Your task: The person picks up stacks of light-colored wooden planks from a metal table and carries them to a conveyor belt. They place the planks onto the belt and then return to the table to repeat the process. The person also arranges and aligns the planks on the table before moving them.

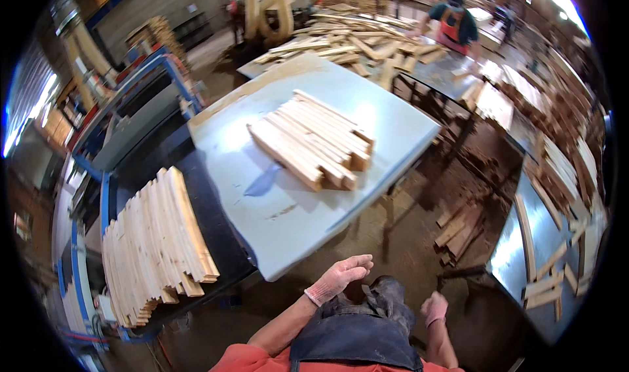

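My left hand [339, 279], in a pale work glove with a knit cuff, is held in front of my dark apron [357, 333]. Its fingers stretch to the right and nothing is in them. Lower and to the right, my gloved right hand [434, 308] hangs beside my body, its fingers curled in with no object showing. Ahead of my hands, a stack of light wooden strips [314, 139] lies on a pale metal-topped table [288, 231]. To the left, a wide row of wooden boards [157, 241] rests on a dark surface. Neither hand touches the wood.
A blue machine frame [105, 202] stands at the left. Loose wood pieces [354, 41] are heaped behind the table, near a co-worker [453, 21] in an orange-red apron. At the right, another metal table [517, 260] carries scattered strips. Wood offcuts [460, 231] lie below, between the tables.
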